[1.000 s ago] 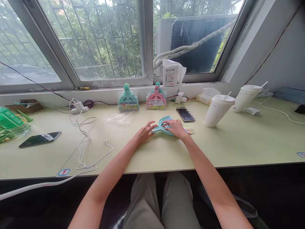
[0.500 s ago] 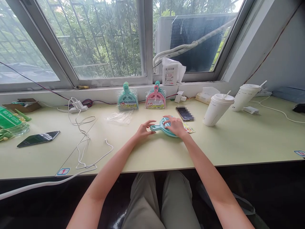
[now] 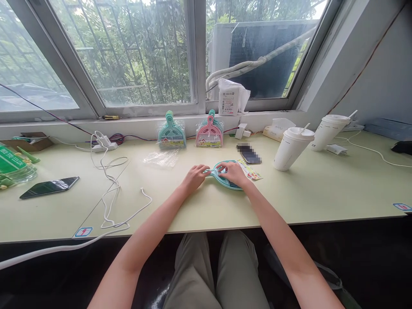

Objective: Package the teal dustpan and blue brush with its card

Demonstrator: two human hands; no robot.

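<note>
A teal dustpan (image 3: 222, 181) lies on the table with its handle toward the left. The fingers of my left hand (image 3: 195, 177) are closed on the handle end. My right hand (image 3: 234, 172) is over the pan, its fingers gripping something near the base of the handle, apparently the small brush that sits in the pan; the palm hides part of it. A colourful printed card (image 3: 252, 171) lies just right of the pan.
Wrapped teal (image 3: 171, 135) and pink (image 3: 210, 133) dustpan sets lean at the sill. Clear plastic wrap (image 3: 162, 158), a phone (image 3: 249, 153), a white cup (image 3: 293, 148), a second phone (image 3: 49, 187) and white cables (image 3: 111, 184) are on the table.
My left hand has closed round the handle. My right hand has shifted slightly left, toward the handle, and the pan shows more of its inside.
</note>
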